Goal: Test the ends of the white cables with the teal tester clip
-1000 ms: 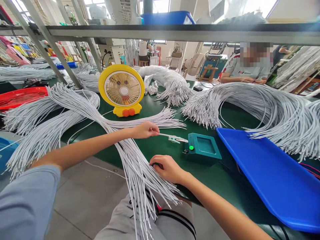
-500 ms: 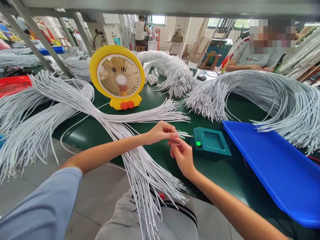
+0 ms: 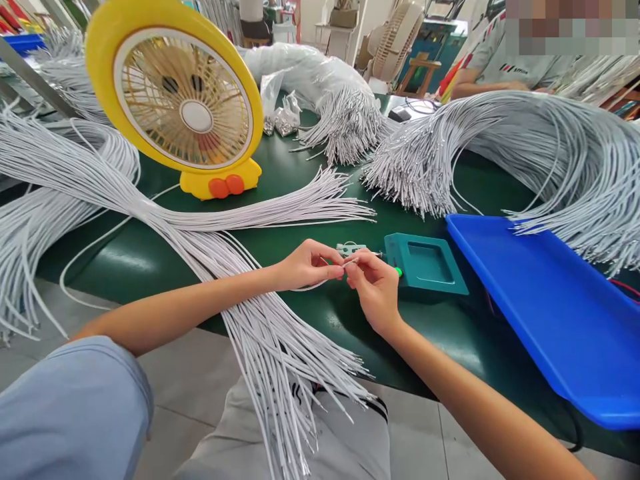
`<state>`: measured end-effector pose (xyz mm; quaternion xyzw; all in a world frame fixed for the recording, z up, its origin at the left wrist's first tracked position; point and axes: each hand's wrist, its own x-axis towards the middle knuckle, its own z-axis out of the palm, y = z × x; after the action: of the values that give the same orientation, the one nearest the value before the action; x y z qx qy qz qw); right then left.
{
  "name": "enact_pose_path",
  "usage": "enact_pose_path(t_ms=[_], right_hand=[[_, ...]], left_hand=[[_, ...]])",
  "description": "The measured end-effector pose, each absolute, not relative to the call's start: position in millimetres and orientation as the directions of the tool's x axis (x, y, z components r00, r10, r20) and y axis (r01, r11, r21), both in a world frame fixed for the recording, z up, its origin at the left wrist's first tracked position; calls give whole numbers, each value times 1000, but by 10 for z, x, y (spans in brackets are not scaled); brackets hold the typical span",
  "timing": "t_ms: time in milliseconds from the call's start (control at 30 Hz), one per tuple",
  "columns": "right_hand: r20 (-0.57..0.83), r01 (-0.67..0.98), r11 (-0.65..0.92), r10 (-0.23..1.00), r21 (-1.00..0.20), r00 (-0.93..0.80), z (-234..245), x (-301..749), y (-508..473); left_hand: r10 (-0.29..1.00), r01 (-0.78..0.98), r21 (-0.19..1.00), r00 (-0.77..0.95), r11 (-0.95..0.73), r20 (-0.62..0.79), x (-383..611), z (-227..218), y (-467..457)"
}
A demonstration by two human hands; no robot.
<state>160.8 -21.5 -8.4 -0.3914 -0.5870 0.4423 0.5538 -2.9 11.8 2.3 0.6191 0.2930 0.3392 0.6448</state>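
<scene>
A thin white cable (image 3: 311,288) runs under my left hand (image 3: 309,265), which pinches it between thumb and fingertips. Its end lies between the two hands, where my right hand (image 3: 374,285) closes thumb and forefinger on the tip; fingers partly cover that tip. Just beyond the fingertips is a small pale fixture (image 3: 349,248) at the left side of a teal box (image 3: 427,262) with a green button (image 3: 399,272). A large bundle of white cables (image 3: 280,347) passes beneath my left forearm and hangs over the table edge onto my lap.
A yellow fan (image 3: 195,117) stands at the left back. On the right lies a blue tray (image 3: 540,313). Grey-white cable bundles (image 3: 500,127) and a plastic-wrapped bundle (image 3: 320,73) sit further back. Across the dark green table (image 3: 345,320) is another person (image 3: 515,70).
My hands have come together at the cable end, the right one now pinching it. The view has shifted, so the fan looks larger and further left.
</scene>
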Motion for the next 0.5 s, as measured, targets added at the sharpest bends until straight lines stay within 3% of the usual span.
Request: enact_pose_path(t_ms=[167, 367, 500], right_hand=[[286, 10, 286, 958, -958, -15, -110, 1612, -215], [364, -51, 369, 928, -928, 84, -99, 1594, -240], [310, -55, 316, 946, -947, 97, -86, 1593, -242]], left_hand=[[801, -68, 997, 593, -47, 78, -55, -43, 115], [818, -26, 998, 572, -65, 68, -47, -17, 111], [826, 0, 997, 560, -73, 61, -45, -18, 101]])
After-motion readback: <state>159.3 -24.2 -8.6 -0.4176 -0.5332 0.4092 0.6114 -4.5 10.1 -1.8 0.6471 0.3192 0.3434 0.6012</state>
